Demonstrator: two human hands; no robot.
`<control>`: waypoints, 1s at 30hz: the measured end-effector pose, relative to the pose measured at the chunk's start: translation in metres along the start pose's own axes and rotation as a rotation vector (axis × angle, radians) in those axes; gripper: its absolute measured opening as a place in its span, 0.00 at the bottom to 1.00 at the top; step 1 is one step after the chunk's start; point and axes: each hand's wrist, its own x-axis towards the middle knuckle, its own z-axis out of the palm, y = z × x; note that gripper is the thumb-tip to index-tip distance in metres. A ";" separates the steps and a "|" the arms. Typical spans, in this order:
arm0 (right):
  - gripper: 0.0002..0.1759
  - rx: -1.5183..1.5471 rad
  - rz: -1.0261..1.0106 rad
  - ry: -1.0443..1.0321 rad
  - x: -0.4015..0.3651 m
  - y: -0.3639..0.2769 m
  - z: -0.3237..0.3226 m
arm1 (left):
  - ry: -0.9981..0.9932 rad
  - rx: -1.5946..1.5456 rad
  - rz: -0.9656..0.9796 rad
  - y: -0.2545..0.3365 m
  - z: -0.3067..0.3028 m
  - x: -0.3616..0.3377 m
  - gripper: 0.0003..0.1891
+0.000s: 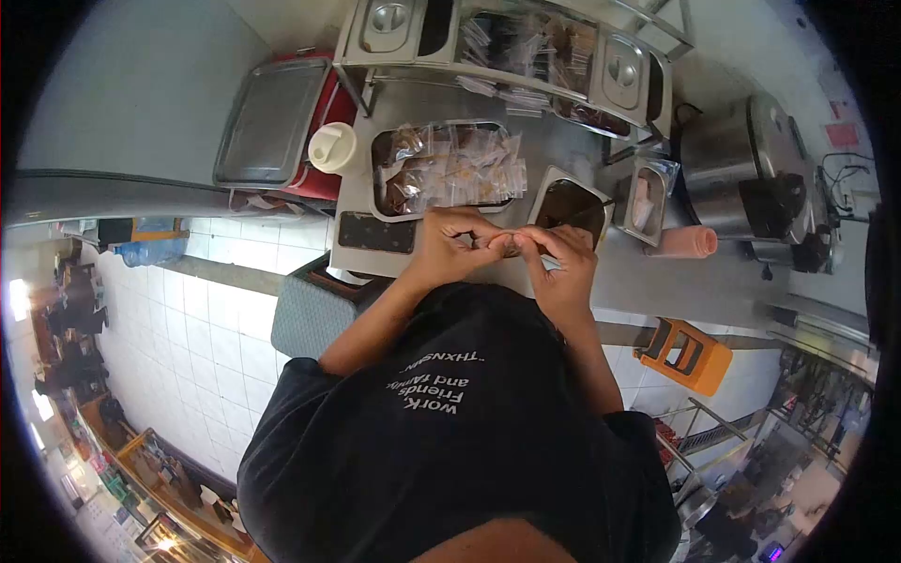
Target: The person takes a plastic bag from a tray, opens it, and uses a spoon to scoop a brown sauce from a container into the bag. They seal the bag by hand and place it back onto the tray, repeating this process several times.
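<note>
My left hand point(454, 246) and my right hand point(565, 266) meet in front of my chest, thumbs and fingertips pinched together. Something small and brownish seems to show between them, but it is too small and covered to name. Just beyond my hands lies a metal tray point(382, 200) heaped with small clear plastic sachets point(460, 169) of brownish contents. To the right of it, close to my right hand, stands a metal pan point(560, 178) with something dark in it. A narrow metal container point(657, 228) further right holds a pale item.
A cream-lidded container point(332, 148) stands left of the tray, by a red box point(324, 174). A raised rack point(441, 70) with lidded pans and more sachets spans the back. At right are a pink cylinder point(685, 243), a large steel pot point(723, 169) and an orange stool point(704, 361).
</note>
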 end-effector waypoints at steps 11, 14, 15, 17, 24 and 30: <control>0.08 0.014 -0.137 -0.222 0.027 0.002 0.049 | 0.253 0.152 -0.130 -0.027 -0.072 -0.069 0.24; 0.11 0.398 0.029 -0.395 0.049 0.018 0.104 | 0.556 0.290 -0.317 -0.031 -0.117 -0.108 0.33; 0.11 0.471 0.142 -0.504 0.056 0.033 0.127 | 0.648 0.279 -0.364 -0.034 -0.129 -0.127 0.33; 0.11 0.645 0.325 -0.577 0.069 0.056 0.170 | 0.802 0.191 -0.450 -0.029 -0.142 -0.154 0.34; 0.24 0.175 0.169 -0.044 0.066 0.119 0.180 | 0.605 0.442 -0.509 -0.037 -0.109 -0.192 0.23; 0.17 -0.601 0.266 0.222 0.019 0.266 -0.046 | 0.164 0.862 -0.821 -0.148 -0.047 -0.300 0.23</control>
